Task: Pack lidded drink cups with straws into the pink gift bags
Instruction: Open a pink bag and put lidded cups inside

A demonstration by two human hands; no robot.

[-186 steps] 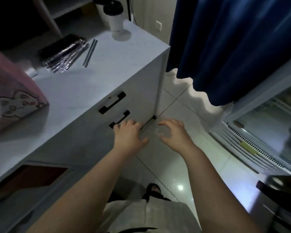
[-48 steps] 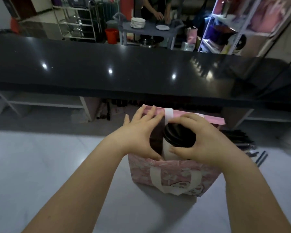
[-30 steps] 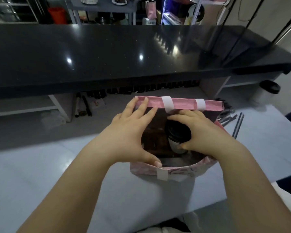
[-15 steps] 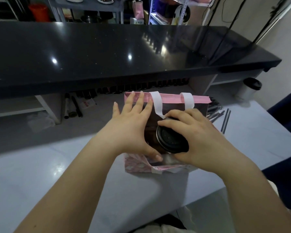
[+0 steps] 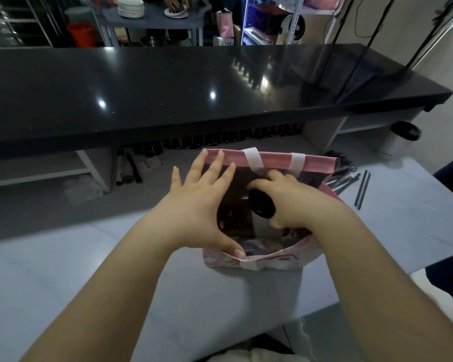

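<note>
**Cup goes into the pink bag**

A person's left hand (image 5: 202,205) holds open the mouth of a pink gift bag (image 5: 317,163) standing on a pale table (image 5: 63,270). The fingers are straight and spread wide, tips on the bag's far rim, and the thumb presses the near rim. The right hand (image 5: 296,202) reaches in from the bag's right side, fingers and thumb curled round the black top of a lidded cup (image 5: 262,205). The cup sits tilted inside the bag's mouth, its lid leaning toward the bag's left wall. Whether its base touches the bag's floor is hidden.

The step in hand appears to be seating the cup. The next move likely calls for turning it upright and lowering it until it rests flat before the grip loosens. The left hand would keep the mouth wide so the lid clears the white handle (image 5: 251,160) on the far rim.

No straw shows inside the bag. A heap of dark straws (image 5: 348,178) lies just right of the bag, so one would have to be fetched from there. A second cup (image 5: 403,139) stands farther right of the bag, well apart.
</note>
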